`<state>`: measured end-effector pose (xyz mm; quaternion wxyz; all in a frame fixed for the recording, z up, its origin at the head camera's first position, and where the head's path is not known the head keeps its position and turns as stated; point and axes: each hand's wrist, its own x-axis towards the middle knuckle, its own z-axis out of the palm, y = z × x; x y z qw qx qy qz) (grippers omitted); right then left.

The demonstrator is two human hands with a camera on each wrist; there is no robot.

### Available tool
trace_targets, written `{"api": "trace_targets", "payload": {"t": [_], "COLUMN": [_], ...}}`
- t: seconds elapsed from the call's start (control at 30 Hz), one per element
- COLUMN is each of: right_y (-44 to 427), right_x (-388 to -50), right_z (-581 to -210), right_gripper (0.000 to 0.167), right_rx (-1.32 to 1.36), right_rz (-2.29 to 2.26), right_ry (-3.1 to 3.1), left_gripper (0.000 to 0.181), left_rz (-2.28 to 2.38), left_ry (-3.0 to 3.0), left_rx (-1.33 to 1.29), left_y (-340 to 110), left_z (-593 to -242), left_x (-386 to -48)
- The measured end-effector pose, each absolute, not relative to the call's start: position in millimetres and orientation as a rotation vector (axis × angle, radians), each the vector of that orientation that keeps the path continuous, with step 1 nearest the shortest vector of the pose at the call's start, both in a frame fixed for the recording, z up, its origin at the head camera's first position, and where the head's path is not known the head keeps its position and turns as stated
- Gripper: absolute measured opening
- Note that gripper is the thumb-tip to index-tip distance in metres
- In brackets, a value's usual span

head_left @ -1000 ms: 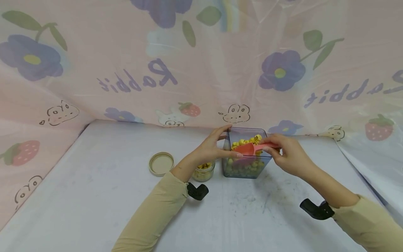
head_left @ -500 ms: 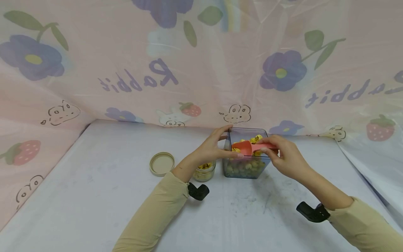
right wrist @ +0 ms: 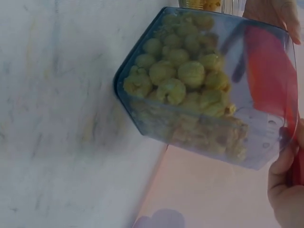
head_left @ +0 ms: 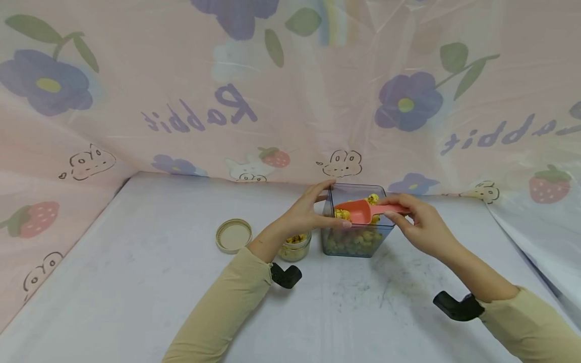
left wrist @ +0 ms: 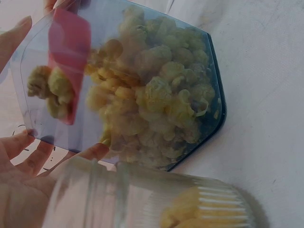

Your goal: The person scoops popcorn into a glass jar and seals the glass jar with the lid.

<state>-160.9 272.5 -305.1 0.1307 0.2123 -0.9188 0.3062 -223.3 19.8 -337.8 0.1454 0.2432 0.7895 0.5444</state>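
Clear bluish plastic box [head_left: 358, 247] holds yellow popcorn [right wrist: 178, 76] in its lower part. My left hand [head_left: 301, 212] holds the box by its left side, its thumb along the front rim and its fingers toward the back. In my right hand [head_left: 419, 222] is the handle of a pink-red scoop [head_left: 360, 210], whose bowl sits level at the mouth of the box. A few popcorn pieces [left wrist: 52, 90] lie in the bowl, as the left wrist view shows through the wall. Close under my left wrist stands a glass jar [head_left: 294, 251] with popcorn inside, its mouth partly hidden by the hand.
A round cream-coloured lid [head_left: 233, 236] lies on the white tabletop [head_left: 150, 282], left of the jar. Patterned pink cloth [head_left: 290, 101] hangs behind the table. Both wrists carry a black camera mount, the left one's mount [head_left: 286, 276] just in front of the jar.
The scoop dips into the popcorn, then rises and levels near the rim with pieces in its bowl. My right hand shifts slightly right. The left hand stays on the box.
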Motion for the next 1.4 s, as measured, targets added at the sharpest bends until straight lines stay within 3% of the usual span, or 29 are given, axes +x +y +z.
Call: {"api": "trace_targets", "payload": {"t": [1.4], "right_y": [281], "right_x": [-150], "right_z": [-313], "right_gripper": [0.026], "right_rx": [0.361], "right_rz": [1.260], "right_ry": [-2.545], "left_gripper": [0.098], "left_rz": [1.557], "left_ry": [2.273], "left_rx": [0.669], "left_y": [21], "left_z": [-336], "left_x": [-220]}}
